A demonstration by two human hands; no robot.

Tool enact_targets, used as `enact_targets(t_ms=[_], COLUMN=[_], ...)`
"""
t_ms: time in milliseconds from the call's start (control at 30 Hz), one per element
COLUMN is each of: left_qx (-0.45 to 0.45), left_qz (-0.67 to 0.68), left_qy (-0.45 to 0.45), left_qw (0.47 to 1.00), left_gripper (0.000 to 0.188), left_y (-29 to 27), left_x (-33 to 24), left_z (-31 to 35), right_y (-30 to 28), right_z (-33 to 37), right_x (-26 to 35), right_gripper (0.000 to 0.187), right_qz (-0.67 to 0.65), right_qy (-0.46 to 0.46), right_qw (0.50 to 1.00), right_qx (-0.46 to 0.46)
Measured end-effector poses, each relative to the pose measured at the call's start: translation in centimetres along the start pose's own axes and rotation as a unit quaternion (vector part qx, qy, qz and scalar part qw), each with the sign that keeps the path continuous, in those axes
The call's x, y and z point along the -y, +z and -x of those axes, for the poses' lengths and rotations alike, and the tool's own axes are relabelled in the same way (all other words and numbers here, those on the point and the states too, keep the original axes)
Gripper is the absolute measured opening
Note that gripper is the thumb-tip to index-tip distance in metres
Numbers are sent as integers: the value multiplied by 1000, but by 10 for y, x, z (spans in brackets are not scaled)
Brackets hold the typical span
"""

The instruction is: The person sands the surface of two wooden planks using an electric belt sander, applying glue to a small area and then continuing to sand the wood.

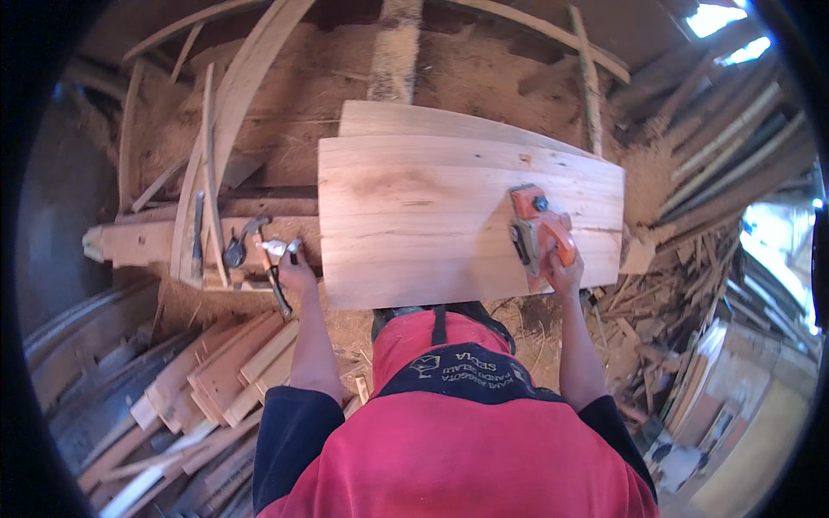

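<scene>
A wide pale wooden board lies across the bench in front of me. On its right part rests an orange-and-grey electric planer, tilted, with a dark blue knob. My right hand is closed round the rear of its handle. Beyond the board's left end, my left hand is closed on a small silver-and-white thing with a dark part; its kind is too small to tell. Just left of that hand lies a claw hammer with a black and orange handle.
A second board shows behind the first. Long wooden strips lean at the left. Stacked planks lie at lower left, and scrap wood is heaped on the right. Sawdust covers the ground behind the bench.
</scene>
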State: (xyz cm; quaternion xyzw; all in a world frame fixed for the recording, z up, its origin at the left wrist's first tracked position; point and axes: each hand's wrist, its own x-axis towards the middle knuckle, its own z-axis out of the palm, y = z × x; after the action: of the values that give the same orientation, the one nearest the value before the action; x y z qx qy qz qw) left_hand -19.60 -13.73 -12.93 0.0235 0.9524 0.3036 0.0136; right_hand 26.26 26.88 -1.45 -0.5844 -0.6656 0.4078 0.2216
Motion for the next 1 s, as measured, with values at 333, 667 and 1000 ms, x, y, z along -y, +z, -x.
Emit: enact_targets(t_ms=[333, 667, 1000], left_qx=[15, -101, 181], left_qz=[44, 55, 102], left_qy=[-19, -31, 108], left_qw=[999, 993, 972], left_gripper=[50, 42, 26], left_y=[-4, -51, -8], left_x=[6, 39, -81], left_z=[19, 83, -123], right_y=[-5, -2, -8], right_z=[9, 11, 18], right_x=[18, 4, 25], right_gripper=[55, 44, 33], right_qz=[99, 211, -8], right_qy=[-7, -263, 1], right_qw=[995, 941, 1000], right_qx=[17, -13, 11])
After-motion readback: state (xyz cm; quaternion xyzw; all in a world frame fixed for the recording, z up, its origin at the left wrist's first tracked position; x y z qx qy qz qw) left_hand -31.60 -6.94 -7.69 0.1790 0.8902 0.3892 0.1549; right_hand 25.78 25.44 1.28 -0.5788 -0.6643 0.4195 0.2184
